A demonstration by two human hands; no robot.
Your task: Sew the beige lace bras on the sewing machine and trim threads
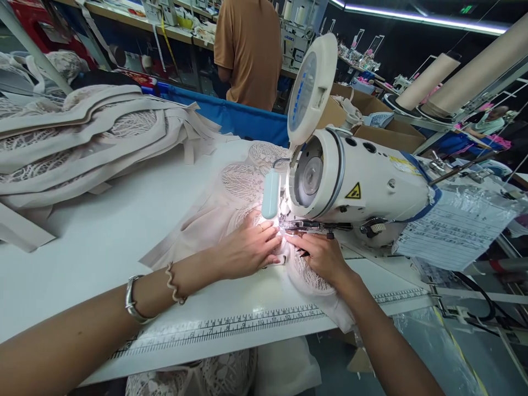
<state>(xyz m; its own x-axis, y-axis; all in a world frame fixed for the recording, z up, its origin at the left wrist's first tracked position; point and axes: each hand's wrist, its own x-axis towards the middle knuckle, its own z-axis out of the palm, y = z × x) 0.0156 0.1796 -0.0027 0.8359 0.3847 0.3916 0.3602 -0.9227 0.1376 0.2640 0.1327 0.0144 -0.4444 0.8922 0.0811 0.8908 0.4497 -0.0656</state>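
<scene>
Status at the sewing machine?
Left hand flat on lace garment. Right hand also on it, beside sewing machine. Glare beneath lamp obscures stitching detail.

Table (94,253): white, smooth, glossy. Garment (212,212): pale matt cloth, with textured openwork lace. Heap (124,124) toward the table's far edge: matt cloth, lace. Sewing machine (371,170): smooth, glossy off-white casing. Sheet (454,225): paper, with crinkled shiny clear plastic. Bangle (130,300): polished silvery metal.
</scene>
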